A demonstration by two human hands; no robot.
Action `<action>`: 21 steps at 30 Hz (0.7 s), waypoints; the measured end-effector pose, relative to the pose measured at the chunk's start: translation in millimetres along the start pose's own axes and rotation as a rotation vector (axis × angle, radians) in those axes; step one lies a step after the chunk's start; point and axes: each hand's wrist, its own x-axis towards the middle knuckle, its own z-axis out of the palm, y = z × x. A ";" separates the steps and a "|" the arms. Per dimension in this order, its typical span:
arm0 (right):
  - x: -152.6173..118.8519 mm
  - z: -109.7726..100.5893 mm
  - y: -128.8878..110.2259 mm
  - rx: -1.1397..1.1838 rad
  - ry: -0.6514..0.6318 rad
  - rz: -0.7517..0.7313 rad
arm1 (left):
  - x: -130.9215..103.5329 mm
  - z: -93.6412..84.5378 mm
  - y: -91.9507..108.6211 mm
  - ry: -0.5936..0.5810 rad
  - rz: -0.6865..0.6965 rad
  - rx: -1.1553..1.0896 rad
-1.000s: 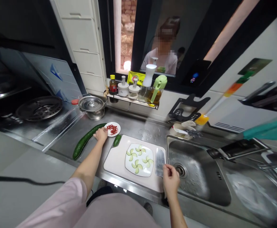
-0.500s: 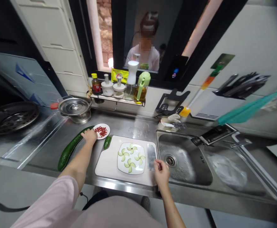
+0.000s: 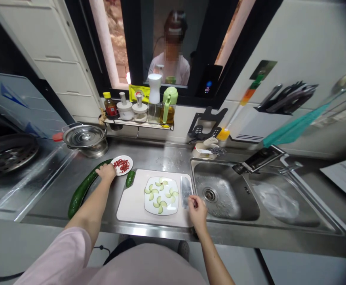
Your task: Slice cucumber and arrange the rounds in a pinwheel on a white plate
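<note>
Resting at the left hand (image 3: pixel 106 171), the small dish (image 3: pixel 122 165) touches its fingertips.

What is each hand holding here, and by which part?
The left hand grips the near-left rim of the small dish of red bits. The right hand rests at the cleaver handle; a closed grasp cannot be told.

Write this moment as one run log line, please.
left hand: on small dish rim | right hand: at cleaver | square plate: on cutting board

A home kitchen, seemingly: steel sink (image 3: pixel 244 206), condiment rack (image 3: pixel 139 123), pot (image 3: pixel 85 138).
</note>
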 end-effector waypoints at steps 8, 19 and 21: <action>-0.4 -1.5 -3.9 0.011 -0.004 0.003 | -0.6 -4.1 4.4 0.005 0.004 -0.089; -2.2 -0.4 -4.3 0.025 -0.018 0.011 | 0.4 -12.5 8.2 0.014 -0.099 -0.383; -2.2 -1.2 -4.9 0.025 -0.014 0.011 | 0.1 -12.0 7.7 0.020 -0.100 -0.397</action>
